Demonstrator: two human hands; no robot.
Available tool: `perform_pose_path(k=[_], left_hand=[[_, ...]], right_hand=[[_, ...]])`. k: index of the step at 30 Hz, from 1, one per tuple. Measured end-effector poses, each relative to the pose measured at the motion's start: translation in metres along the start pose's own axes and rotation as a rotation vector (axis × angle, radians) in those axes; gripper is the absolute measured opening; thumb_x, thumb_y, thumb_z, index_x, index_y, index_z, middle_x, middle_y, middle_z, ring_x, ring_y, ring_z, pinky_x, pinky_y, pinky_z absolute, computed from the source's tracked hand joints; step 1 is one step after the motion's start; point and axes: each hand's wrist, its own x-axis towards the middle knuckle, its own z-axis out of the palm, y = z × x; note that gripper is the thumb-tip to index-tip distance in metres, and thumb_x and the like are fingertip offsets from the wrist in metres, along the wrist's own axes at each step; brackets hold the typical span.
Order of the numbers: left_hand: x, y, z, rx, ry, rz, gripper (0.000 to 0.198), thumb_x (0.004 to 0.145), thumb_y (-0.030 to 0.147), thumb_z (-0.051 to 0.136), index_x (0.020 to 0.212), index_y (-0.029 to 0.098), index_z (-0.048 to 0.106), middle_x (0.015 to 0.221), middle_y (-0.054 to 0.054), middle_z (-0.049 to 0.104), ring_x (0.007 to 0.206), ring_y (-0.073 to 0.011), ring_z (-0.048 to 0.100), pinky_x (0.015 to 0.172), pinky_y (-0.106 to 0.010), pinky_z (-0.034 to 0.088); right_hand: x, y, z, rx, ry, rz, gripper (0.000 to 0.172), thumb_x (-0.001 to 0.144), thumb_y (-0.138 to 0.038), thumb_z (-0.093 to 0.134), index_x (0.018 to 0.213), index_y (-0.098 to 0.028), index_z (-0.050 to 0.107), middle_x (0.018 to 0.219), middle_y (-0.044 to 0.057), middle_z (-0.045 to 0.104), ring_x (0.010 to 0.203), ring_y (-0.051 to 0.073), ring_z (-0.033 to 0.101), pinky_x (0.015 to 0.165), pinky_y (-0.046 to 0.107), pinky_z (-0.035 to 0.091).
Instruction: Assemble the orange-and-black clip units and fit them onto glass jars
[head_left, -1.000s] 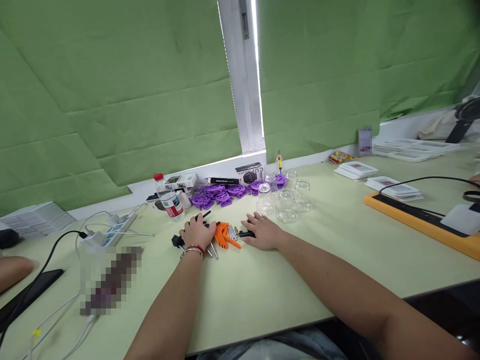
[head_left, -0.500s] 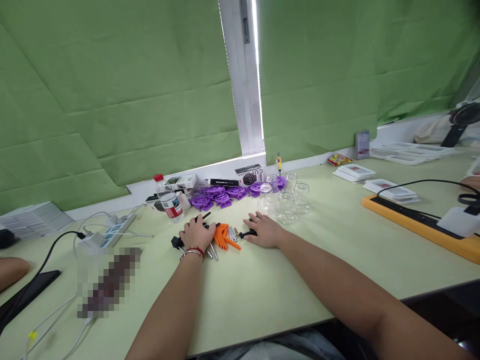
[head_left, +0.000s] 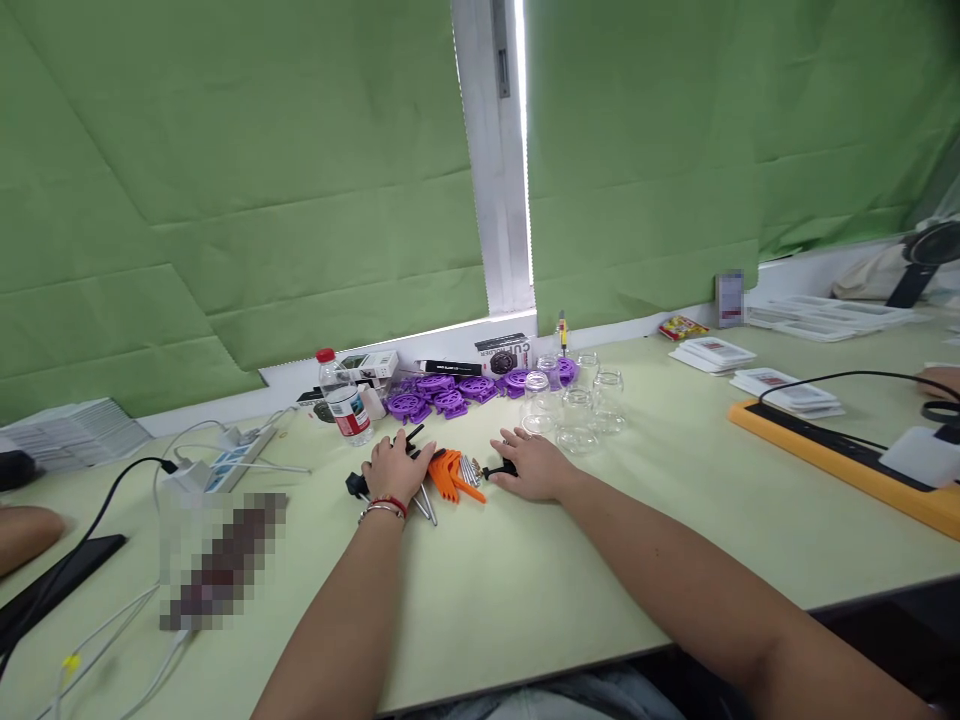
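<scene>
My left hand point(head_left: 396, 468) rests palm down, fingers spread, over black parts with a black knob-like end point(head_left: 355, 484) and metal rods point(head_left: 426, 503) poking out around it. Palm down as well, my right hand point(head_left: 534, 464) lies with its fingers stretched over a black piece point(head_left: 501, 469), most of which it covers. Between the two hands sit several orange plastic pieces point(head_left: 448, 474) in a pile and a small bunch of silver metal pins point(head_left: 469, 470). What is beneath each palm is hidden.
Purple plastic parts point(head_left: 450, 402) and clear glass jars point(head_left: 576, 412) stand behind my hands. A water bottle point(head_left: 346, 400) is at the left, near a power strip point(head_left: 238, 460). White card stacks point(head_left: 787, 390) and an orange-edged case point(head_left: 840, 458) lie right. Other people's arms show at both sides.
The whole view has shifted slightly down and to the right. Both hands stay in place on the table among the same parts.
</scene>
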Motion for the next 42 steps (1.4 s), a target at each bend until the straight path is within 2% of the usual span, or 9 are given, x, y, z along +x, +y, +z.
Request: perform_pose_path(k=[9,13,16,23,28,31,34,38,42], left_hand=[[0.02,-0.03,-0.025,-0.172,-0.018,-0.076,0.06,0.084,0.059,0.024,0.119,0.021,0.055,0.129,-0.012,0.055,0.116,-0.0294,0.051,0.091,-0.039,0.038],[0.032,-0.063,-0.044,-0.159,-0.107,-0.131,0.044,0.076,0.054,0.04,0.09,0.021,0.066,0.104,-0.013,0.068,0.099,-0.0326,0.06,0.078,-0.039,0.043],[0.03,-0.085,-0.049,-0.155,-0.192,-0.147,0.035,0.062,0.052,0.055,0.068,0.019,0.063,0.086,-0.015,0.07,0.086,-0.0334,0.063,0.071,-0.037,0.045],[0.01,-0.101,-0.037,-0.262,-0.232,-0.148,0.03,0.047,0.037,0.066,0.071,0.02,0.06,0.075,-0.007,0.069,0.075,-0.0257,0.064,0.062,-0.029,0.045],[0.003,-0.108,-0.054,-0.489,-0.241,-0.22,0.03,0.049,0.038,0.069,0.068,0.019,0.058,0.056,0.0,0.059,0.054,-0.0179,0.057,0.047,-0.026,0.042],[-0.002,-0.1,-0.066,-0.91,-0.144,-0.24,0.032,0.048,0.035,0.072,0.068,0.018,0.055,0.057,0.003,0.056,0.052,-0.0136,0.054,0.048,-0.026,0.046],[-0.009,-0.075,-0.069,-1.296,-0.072,-0.226,0.028,0.052,0.03,0.07,0.068,0.017,0.052,0.059,0.003,0.056,0.054,-0.0132,0.057,0.058,-0.03,0.052],[-0.021,-0.039,-0.063,-1.405,-0.02,-0.179,0.034,0.054,0.026,0.07,0.08,0.018,0.05,0.059,0.005,0.056,0.047,-0.0115,0.055,0.049,-0.026,0.048],[-0.027,-0.024,-0.056,-1.377,-0.083,-0.126,0.036,0.061,0.035,0.07,0.086,0.018,0.049,0.056,0.006,0.053,0.041,-0.0102,0.051,0.042,-0.023,0.042]], right_hand=[[-0.003,-0.003,-0.006,0.04,0.034,0.015,0.076,0.085,-0.067,0.024,0.143,-0.019,0.031,0.149,0.008,0.027,0.136,0.032,0.023,0.108,0.043,0.023],[-0.003,-0.001,-0.006,0.064,0.065,0.025,0.073,0.087,-0.065,0.02,0.142,-0.018,0.034,0.148,0.007,0.031,0.136,0.03,0.026,0.108,0.041,0.025],[-0.003,-0.001,-0.006,0.082,0.131,0.028,0.069,0.09,-0.059,0.018,0.138,-0.016,0.04,0.145,0.008,0.037,0.135,0.027,0.029,0.107,0.038,0.026],[-0.006,-0.003,-0.011,0.171,0.321,0.105,0.056,0.096,-0.045,0.011,0.12,-0.021,0.056,0.12,0.006,0.061,0.109,0.02,0.055,0.089,0.03,0.04],[-0.001,-0.005,-0.009,0.23,0.364,0.069,0.045,0.094,-0.041,0.025,0.11,-0.022,0.063,0.111,0.005,0.065,0.102,0.02,0.057,0.089,0.03,0.04],[0.006,-0.013,-0.005,0.273,0.301,0.015,0.033,0.088,-0.037,0.041,0.099,-0.023,0.069,0.106,0.004,0.066,0.102,0.02,0.056,0.09,0.03,0.04],[0.014,-0.025,-0.003,0.261,0.226,-0.015,0.026,0.082,-0.034,0.05,0.094,-0.025,0.071,0.102,0.003,0.067,0.098,0.021,0.056,0.085,0.031,0.041],[0.02,-0.034,-0.004,0.126,0.167,-0.042,0.023,0.075,-0.029,0.056,0.092,-0.027,0.072,0.096,0.004,0.068,0.096,0.024,0.055,0.086,0.035,0.038],[0.019,-0.037,-0.002,0.067,0.134,-0.041,0.022,0.073,-0.024,0.056,0.089,-0.025,0.072,0.092,0.005,0.069,0.093,0.024,0.056,0.085,0.036,0.037]])
